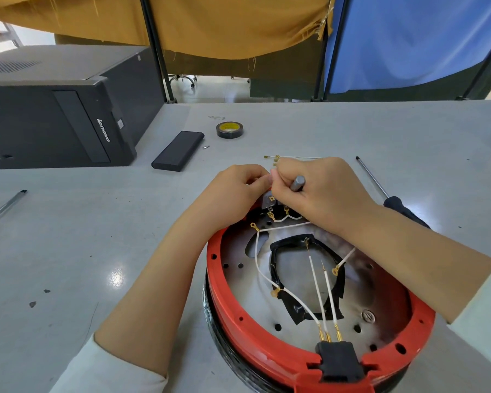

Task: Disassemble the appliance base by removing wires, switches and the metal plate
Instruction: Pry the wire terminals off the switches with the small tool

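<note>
The red appliance base (318, 304) sits upside down on the grey table (102, 251) right in front of me, its round metal plate (360, 282) showing inside the red rim, with a black socket block (339, 360) at the near edge. White wires (318, 290) with brass terminals run from that block up across the plate, past a black taped ring (278, 268), toward the far rim where my hands meet. There sits the switch (268, 202), a small grey block with brass tabs, just under my fingertips. My left hand (236, 191) is curled at the switch, thumb and forefinger pinched together on something small there; whether that is a wire end or a tab I cannot tell. My right hand (321, 191) is closed too, its fingers wrapped around a grey metal tool (297, 183) whose blunt end pokes up between them, and its fingertips touch those of my left hand just above the switch. My right wrist lies across the far right part of the rim. Beyond my hands, a loose white wire (292, 157) with brass ends lies on the table. To the right lies a long screwdriver (380, 188) with a black handle, partly under my right forearm. Farther off are a roll of black tape (229, 129), a flat black case (178, 150) with a small screw bit (206, 147) beside it, and a black Lenovo computer tower (57, 114) lying at the left. A thin metal rod (3, 208) rests near the left edge.
</note>
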### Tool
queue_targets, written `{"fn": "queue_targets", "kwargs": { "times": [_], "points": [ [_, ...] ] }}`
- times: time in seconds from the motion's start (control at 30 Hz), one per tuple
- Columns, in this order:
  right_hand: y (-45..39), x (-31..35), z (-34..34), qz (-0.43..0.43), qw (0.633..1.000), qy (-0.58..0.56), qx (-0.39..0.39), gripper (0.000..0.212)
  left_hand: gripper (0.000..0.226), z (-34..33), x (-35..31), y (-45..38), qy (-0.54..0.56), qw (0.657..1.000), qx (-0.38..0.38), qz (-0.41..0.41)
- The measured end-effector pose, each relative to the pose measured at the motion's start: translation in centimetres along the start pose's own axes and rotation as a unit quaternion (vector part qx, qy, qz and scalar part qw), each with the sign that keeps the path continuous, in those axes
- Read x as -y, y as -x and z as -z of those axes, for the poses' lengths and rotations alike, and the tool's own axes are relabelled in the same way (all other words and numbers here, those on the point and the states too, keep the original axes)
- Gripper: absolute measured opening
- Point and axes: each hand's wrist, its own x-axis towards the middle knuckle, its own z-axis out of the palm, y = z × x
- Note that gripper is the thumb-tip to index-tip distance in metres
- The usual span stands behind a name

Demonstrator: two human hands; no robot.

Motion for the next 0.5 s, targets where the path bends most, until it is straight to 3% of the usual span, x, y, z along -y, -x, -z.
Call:
{"fn": "queue_targets", "kwargs": {
  "times": [0.33,0.5],
  "points": [
    [-0.7,-0.7,-0.9,-0.135,0.986,-0.094,0.039,0.047,0.028,0.0,0.1,-0.1,0.004,1.0,-0.004,0.003],
    [-0.4,-0.8,-0.8,-0.111,0.989,-0.101,0.017,0.046,0.03,0.0,0.0,-0.1,0.004,1.0,-0.002,0.003]
  ]
}}
